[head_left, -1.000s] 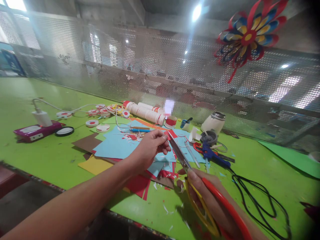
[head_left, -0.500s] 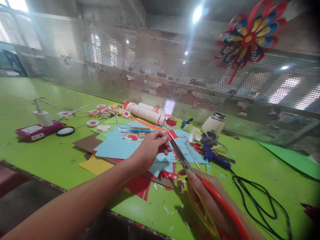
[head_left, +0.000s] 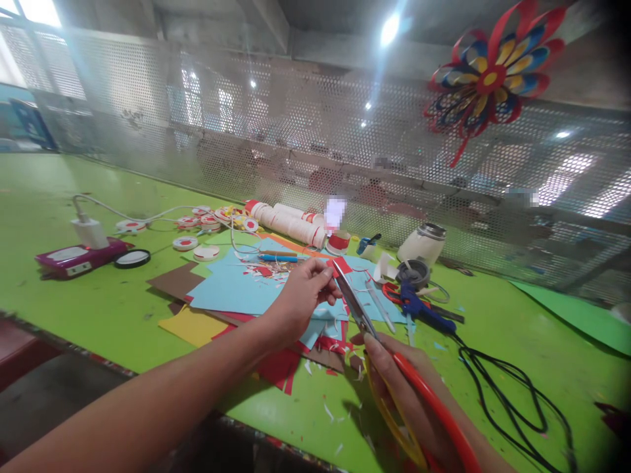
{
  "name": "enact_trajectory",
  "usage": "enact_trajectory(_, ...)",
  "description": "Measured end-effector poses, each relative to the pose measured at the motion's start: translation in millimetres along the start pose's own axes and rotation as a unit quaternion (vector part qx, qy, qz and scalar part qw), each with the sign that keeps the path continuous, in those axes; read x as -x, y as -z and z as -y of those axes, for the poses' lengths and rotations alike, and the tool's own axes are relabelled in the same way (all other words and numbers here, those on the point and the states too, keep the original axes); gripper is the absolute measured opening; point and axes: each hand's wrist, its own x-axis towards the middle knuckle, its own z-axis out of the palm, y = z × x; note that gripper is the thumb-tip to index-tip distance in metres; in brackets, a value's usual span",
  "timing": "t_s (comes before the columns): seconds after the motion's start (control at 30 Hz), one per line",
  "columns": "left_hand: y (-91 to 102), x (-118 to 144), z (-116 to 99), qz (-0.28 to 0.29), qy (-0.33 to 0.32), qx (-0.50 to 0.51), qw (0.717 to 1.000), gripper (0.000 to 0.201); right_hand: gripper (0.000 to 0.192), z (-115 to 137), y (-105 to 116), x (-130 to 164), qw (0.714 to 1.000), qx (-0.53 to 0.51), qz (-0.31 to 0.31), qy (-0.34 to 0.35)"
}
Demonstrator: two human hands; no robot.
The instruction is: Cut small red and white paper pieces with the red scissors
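My left hand (head_left: pixel 303 299) is closed in a pinch on a small piece of red paper (head_left: pixel 342 265) above the pile of coloured sheets. In my right hand (head_left: pixel 394 374) is a pair of scissors (head_left: pixel 359 315) with red and yellow handles. Their blades point up and away, the tips close against the red paper; whether they cut into it I cannot tell. Under my left hand lie light blue sheets (head_left: pixel 227 289), with a yellow sheet (head_left: pixel 192 326) and brown paper (head_left: pixel 172 284) sticking out. White and red paper scraps (head_left: pixel 328 410) lie near the scissors.
A blue glue gun (head_left: pixel 426 312) with a looped black cable (head_left: pixel 503 394) lies at the right. White paper rolls (head_left: pixel 288 222), a white bottle (head_left: pixel 421 244) and round paper pieces (head_left: pixel 206 252) stand or lie behind. A purple power strip (head_left: pixel 81 259) sits left. A paper flower (head_left: pixel 493 79) hangs upper right.
Almost nothing differs. The scene has shifted very slightly in view, and both hands keep the paper and scissors in nearly the same place.
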Motion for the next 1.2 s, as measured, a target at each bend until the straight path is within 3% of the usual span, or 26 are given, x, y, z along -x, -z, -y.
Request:
enact_trajectory(0.67,4.7,-1.5,0.7,0.022,0.020,0.018,0.999,0.014,0.042,-2.1,5.0,-3.5,0.999,0.024,0.007,0.047)
enact_trajectory(1.2,5.1,-0.9,4.8,0.060,0.027,0.042,0.997,0.016,0.042,-2.8,3.5,-1.2,1.000,0.013,-0.007,0.027)
